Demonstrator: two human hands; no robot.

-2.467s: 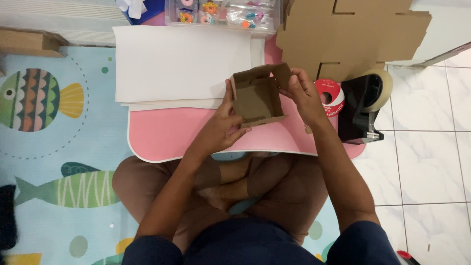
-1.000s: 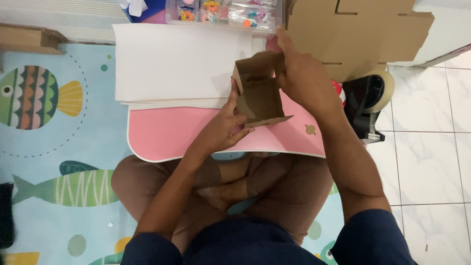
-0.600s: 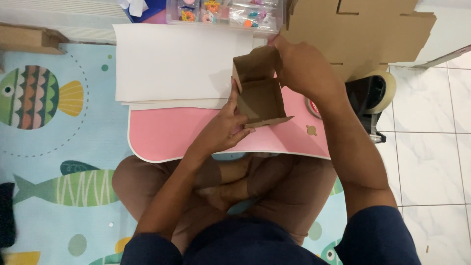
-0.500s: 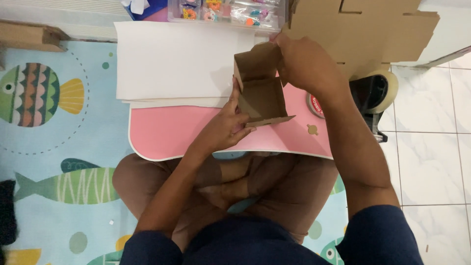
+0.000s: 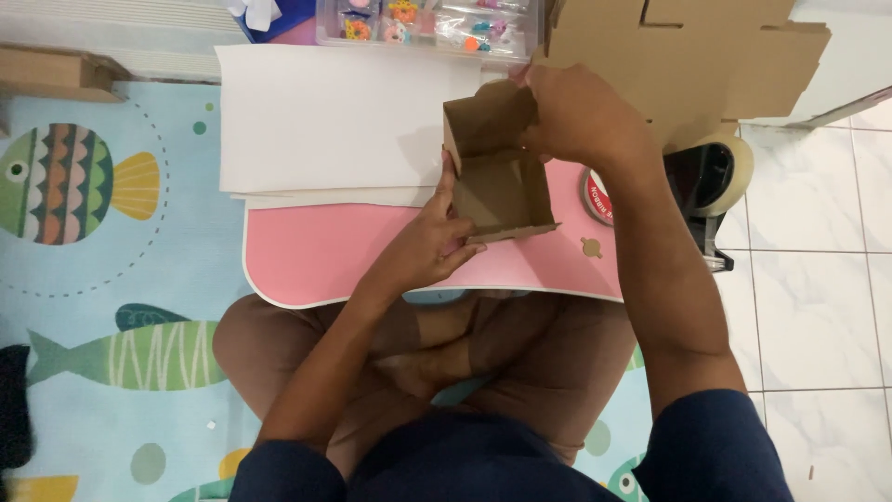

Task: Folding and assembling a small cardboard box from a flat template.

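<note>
A small brown cardboard box [image 5: 500, 186] is held open above a pink lap table [image 5: 316, 256]. My left hand [image 5: 429, 244] grips the box's near left corner, thumb along its side wall. My right hand [image 5: 576, 112] reaches over the far edge and pinches the raised lid flap [image 5: 491, 119]. The box's inside is bare. Both forearms and my crossed legs fill the lower middle of the view.
White sheets [image 5: 325, 130] lie on the table's far left. Flat cardboard blanks [image 5: 688, 56] lie at the top right, a clear compartment case [image 5: 427, 20] of small colourful items behind. A red tape roll [image 5: 597, 197] and a tape dispenser [image 5: 711, 181] sit right. Fish-patterned mat [image 5: 102, 279] left, white tiles [image 5: 818, 297] right.
My right hand has moved from the box's right side over its far edge onto the lid flap. The box has tilted and the flap stands up. The left hand keeps its grip.
</note>
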